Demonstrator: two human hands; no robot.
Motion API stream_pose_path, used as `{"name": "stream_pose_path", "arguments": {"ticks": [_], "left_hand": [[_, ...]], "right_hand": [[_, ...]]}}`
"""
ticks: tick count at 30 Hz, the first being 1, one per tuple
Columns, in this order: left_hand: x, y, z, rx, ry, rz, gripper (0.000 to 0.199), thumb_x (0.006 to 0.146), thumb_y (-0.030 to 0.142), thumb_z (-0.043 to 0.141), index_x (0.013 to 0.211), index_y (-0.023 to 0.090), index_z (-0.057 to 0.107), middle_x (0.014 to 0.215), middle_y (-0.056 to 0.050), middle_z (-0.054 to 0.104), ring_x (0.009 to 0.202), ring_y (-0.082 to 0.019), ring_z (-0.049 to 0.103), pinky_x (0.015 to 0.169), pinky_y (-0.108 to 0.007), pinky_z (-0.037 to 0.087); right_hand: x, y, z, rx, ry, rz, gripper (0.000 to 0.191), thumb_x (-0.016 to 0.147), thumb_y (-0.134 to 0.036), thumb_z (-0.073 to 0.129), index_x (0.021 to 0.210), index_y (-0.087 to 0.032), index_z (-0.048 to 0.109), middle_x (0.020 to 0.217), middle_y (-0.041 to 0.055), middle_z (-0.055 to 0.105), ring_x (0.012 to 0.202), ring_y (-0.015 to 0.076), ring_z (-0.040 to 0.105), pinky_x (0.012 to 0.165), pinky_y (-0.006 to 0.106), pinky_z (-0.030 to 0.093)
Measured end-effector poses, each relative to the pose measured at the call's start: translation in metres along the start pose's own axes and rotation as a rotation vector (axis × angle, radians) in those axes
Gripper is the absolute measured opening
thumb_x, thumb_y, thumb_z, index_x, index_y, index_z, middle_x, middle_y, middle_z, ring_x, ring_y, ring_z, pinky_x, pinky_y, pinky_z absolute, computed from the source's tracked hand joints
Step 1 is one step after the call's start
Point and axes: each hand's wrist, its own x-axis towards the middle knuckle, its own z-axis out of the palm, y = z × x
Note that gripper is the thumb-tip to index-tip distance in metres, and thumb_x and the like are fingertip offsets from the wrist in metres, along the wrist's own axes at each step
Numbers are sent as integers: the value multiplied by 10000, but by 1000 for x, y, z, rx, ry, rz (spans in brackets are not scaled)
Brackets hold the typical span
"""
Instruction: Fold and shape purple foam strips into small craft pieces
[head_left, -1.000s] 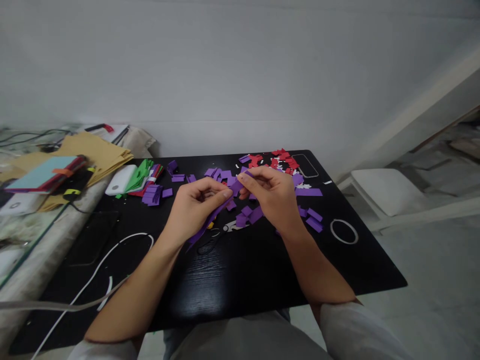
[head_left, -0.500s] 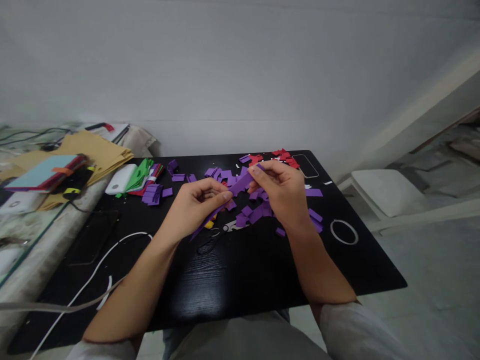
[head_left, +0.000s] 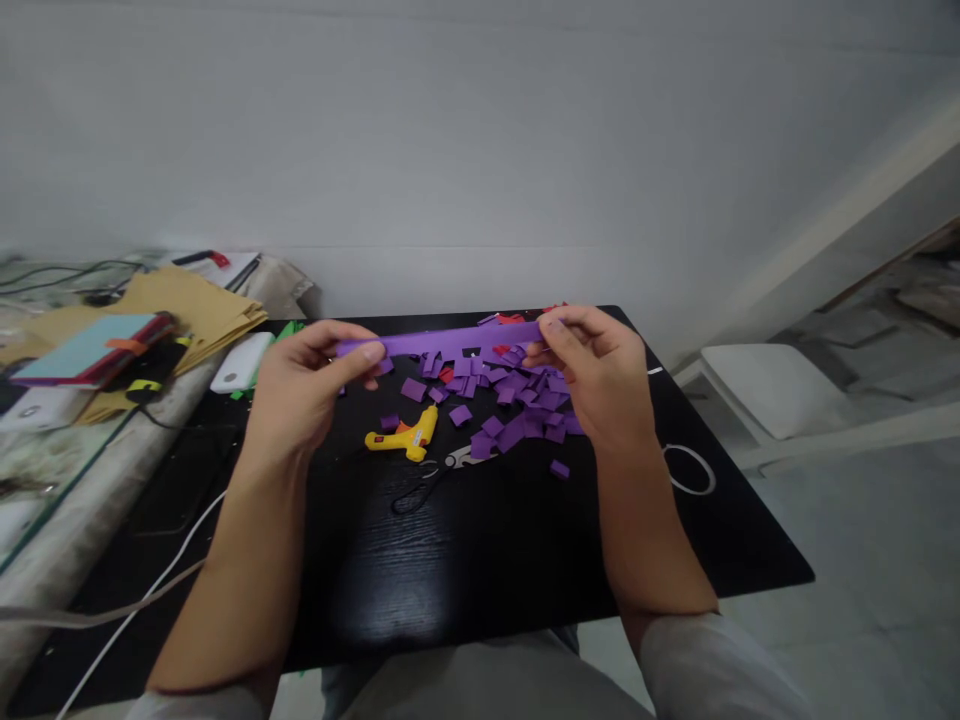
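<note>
A long purple paper strip (head_left: 461, 341) is stretched level between my two hands, above the table. My left hand (head_left: 311, 375) pinches its left end between thumb and fingers. At the other end, my right hand (head_left: 592, 365) grips the strip the same way. Below it lies a loose heap of small purple paper pieces (head_left: 517, 400), with a few red scraps (head_left: 512, 319) behind. A yellow glue gun (head_left: 409, 437) rests on its side left of the heap. Scissors (head_left: 442, 472) with black handles lie just in front, their blades partly under purple pieces.
The black table (head_left: 465, 560) ends at a grey wall. At the left are a white device (head_left: 241, 362), brown envelopes (head_left: 199, 305), a blue-topped notebook (head_left: 86, 347) and a white cable (head_left: 161, 575). A pale ring (head_left: 690, 470) lies right; a white stool (head_left: 776, 390) stands beyond.
My hands have moved apart, and the strip, slanted before, is now pulled straight and level. The glue gun, mostly hidden by my left hand earlier, is in plain sight.
</note>
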Motion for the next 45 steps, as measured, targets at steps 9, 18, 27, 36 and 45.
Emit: {"name": "stream_pose_path", "arguments": {"ticks": [9,18,27,36,45], "left_hand": [[-11,4,15,3,9,90,194,795,332,905,825,203,764,716,25,725,606,-100,653,613,-235,559],[-30,8,38,175,-117,38,188,858,372,838,842,195,777,707,-3,762,625,-130,696,597,-232,564],[-30,12,34,263,-101,67,178,912,347,774,811,201,787,687,-2,762,613,-128,691,560,-220,534],[-31,12,35,337,-367,28,248,932,375,757,762,194,759,672,-2,743,605,-127,669,575,-211,504],[-34,11,37,366,-413,30,345,936,480,745,754,187,743,643,-7,710,556,-125,633,535,-213,483]], "right_hand": [[-7,-3,0,-254,-625,175,277,852,-396,864,1059,-222,805,988,41,833,935,191,799,907,354,656],[-24,14,41,21,-558,231,340,925,-529,771,975,-196,818,933,58,841,813,175,814,806,337,692],[-25,19,41,26,-546,209,310,927,-493,780,925,-183,792,870,38,826,719,142,790,721,281,670],[-26,13,40,-10,-409,120,253,884,-431,837,1032,-233,782,1004,33,822,943,177,793,888,331,654],[-27,9,42,-62,-351,75,226,895,-442,821,867,-222,772,856,7,768,811,152,718,749,283,604]]}}
